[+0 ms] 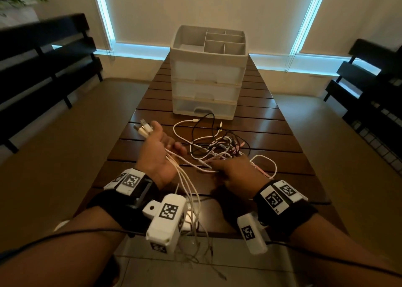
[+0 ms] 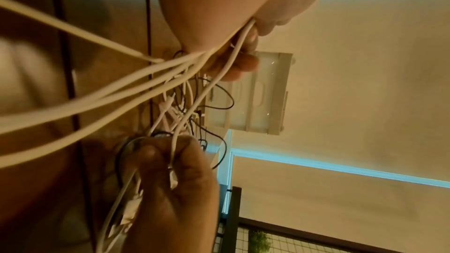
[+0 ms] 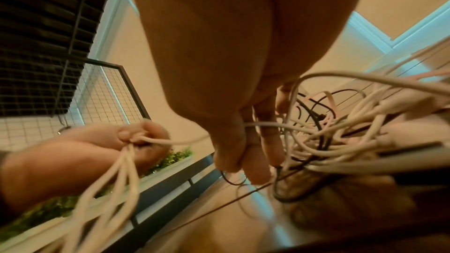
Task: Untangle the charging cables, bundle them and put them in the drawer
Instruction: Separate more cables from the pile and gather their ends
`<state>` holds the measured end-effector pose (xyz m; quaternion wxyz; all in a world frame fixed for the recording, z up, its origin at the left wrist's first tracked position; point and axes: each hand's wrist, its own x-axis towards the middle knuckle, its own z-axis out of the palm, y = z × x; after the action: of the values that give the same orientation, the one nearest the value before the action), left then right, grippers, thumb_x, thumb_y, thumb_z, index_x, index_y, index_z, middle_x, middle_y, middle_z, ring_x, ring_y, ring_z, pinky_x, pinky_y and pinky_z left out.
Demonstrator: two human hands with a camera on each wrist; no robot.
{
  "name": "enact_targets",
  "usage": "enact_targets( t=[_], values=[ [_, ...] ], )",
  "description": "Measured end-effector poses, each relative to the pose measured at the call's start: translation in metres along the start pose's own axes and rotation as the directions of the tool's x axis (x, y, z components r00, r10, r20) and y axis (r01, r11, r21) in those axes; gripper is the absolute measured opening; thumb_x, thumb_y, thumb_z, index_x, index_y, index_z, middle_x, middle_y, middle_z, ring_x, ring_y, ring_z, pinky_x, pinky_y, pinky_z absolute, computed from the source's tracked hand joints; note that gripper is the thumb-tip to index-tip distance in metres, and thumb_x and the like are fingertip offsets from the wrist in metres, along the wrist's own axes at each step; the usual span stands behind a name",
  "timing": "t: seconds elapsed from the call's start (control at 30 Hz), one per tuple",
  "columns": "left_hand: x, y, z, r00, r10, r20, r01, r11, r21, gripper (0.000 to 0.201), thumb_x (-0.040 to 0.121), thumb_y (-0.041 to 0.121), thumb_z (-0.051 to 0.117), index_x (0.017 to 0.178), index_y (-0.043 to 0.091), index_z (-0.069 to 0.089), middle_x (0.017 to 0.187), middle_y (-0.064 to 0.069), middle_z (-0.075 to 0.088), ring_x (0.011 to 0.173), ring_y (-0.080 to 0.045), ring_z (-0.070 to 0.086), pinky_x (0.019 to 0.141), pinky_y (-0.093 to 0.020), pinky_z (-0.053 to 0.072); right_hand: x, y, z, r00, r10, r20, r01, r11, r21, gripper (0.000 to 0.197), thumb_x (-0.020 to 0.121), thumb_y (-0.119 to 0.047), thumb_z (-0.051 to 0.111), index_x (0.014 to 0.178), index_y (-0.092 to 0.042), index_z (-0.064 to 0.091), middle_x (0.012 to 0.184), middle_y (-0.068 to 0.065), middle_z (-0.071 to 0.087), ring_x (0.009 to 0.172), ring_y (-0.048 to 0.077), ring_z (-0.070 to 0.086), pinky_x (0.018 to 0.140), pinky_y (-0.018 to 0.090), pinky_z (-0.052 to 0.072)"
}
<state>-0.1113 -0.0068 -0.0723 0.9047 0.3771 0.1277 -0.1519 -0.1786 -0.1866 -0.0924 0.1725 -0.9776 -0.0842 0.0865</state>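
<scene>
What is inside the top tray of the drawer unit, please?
The drawer unit's top tray shows only bare grey dividers; no items are visible. The compartment floors near the front wall are hidden.

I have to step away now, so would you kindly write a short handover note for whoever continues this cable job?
Left hand: raised over the table, gripping a bunch of white cables with their plugs sticking out past the fingers.
Right hand: at the near edge of the tangle, pinching a white strand.
Drawer unit: at the far end of the wooden table, all three drawers closed.
Done: some white cables gathered in the left hand.
Left: free the black and pink cables, bundle everything, open a drawer, stow them.
</scene>
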Motion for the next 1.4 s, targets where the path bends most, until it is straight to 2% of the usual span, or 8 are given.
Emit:
enact_targets(
  t=[0.13,0.27,0.4,0.6,0.83,1.0,1.1,1.4],
  values=[
    [-0.011,0.019,0.008,0.99,0.061,0.127,-0.097,0.947,0.306,0.047,0.094,0.049,0.052,0.059,0.022,0.037,0.047,0.008,0.028,0.036,-0.005,0.023,0.034,-0.02,0.02,0.005,0.016,-0.002,0.964,0.088,-0.25,-0.096,0.995,-0.02,0.012,0.091,-0.022,0.055,0.098,-0.03,0.06,0.089,-0.009,0.067,0.089,0.015,0.061,0.098,0.049,0.038],
    [-0.022,0.018,0.012,0.921,0.325,0.216,-0.339,0.393,0.855,0.038,0.096,0.035,0.056,0.061,0.018,0.056,0.057,0.004,0.05,0.05,-0.008,0.041,0.049,-0.023,0.032,0.005,0.013,-0.014,0.923,0.019,-0.383,-0.078,0.987,-0.138,0.015,0.092,-0.04,0.057,0.097,-0.029,0.066,0.092,-0.017,0.06,0.091,0.011,0.048,0.091,0.038,0.027],
    [-0.028,-0.002,0.014,0.949,0.184,0.258,-0.313,0.426,0.849,0.021,0.097,0.027,0.055,0.089,0.016,0.071,0.076,0.001,0.06,0.065,-0.008,0.051,0.055,-0.021,0.037,0.003,-0.008,-0.016,0.933,-0.052,-0.355,-0.003,0.988,-0.152,0.017,0.091,-0.029,0.058,0.103,-0.025,0.069,0.101,-0.007,0.066,0.093,0.015,0.053,0.082,0.033,0.042],
    [-0.029,-0.03,0.007,0.974,-0.016,0.226,-0.201,0.393,0.897,0.009,0.088,0.02,0.07,0.094,0.015,0.072,0.065,0.008,0.06,0.04,0.01,0.051,0.038,-0.007,0.033,0.01,-0.013,-0.01,0.932,0.061,-0.358,-0.009,0.989,0.146,0.014,0.092,-0.022,0.059,0.098,-0.015,0.069,0.091,-0.002,0.066,0.083,0.012,0.058,0.075,0.027,0.047],
    [-0.022,0.012,0.017,0.969,0.241,0.054,-0.198,0.626,0.754,0.013,0.089,0.022,0.068,0.079,0.015,0.069,0.054,0.009,0.055,0.052,-0.009,0.048,0.056,-0.026,0.039,0.008,0.014,-0.006,0.956,0.182,-0.231,-0.138,0.971,0.195,0.01,0.096,-0.021,0.053,0.097,-0.018,0.062,0.08,-0.008,0.058,0.076,0.014,0.059,0.065,0.023,0.045],
    [-0.008,0.03,0.001,0.871,0.484,0.09,-0.225,0.229,0.947,0.009,0.088,0.01,0.063,0.097,0.014,0.06,0.085,-0.004,0.058,0.078,-0.025,0.057,0.068,-0.029,0.04,0.008,0.011,-0.012,0.903,0.258,-0.343,-0.125,0.923,0.364,0.014,0.092,-0.009,0.054,0.101,-0.014,0.064,0.096,0.005,0.067,0.084,0.023,0.065,0.075,0.044,0.057],
    [-0.015,0.018,0.005,0.798,0.516,0.31,-0.334,-0.049,0.941,0.009,0.09,0.015,0.06,0.082,0.019,0.059,0.063,0.009,0.049,0.059,-0.013,0.048,0.049,-0.011,0.032,0.007,0.008,-0.01,0.939,0.233,-0.252,-0.163,0.949,0.271,0.024,0.086,-0.003,0.058,0.1,-0.018,0.072,0.096,0.001,0.07,0.089,0.017,0.064,0.076,0.029,0.054],
    [-0.03,-0.017,0.011,0.736,0.417,0.534,-0.566,-0.053,0.822,0.011,0.09,0.011,0.064,0.097,0.014,0.072,0.073,0.008,0.061,0.062,-0.002,0.058,0.052,-0.007,0.043,0.002,-0.003,-0.017,0.969,0.203,-0.14,-0.189,0.976,0.108,0.02,0.083,-0.008,0.059,0.081,-0.026,0.066,0.088,-0.002,0.067,0.084,0.018,0.06,0.075,0.029,0.049]
  ],
)
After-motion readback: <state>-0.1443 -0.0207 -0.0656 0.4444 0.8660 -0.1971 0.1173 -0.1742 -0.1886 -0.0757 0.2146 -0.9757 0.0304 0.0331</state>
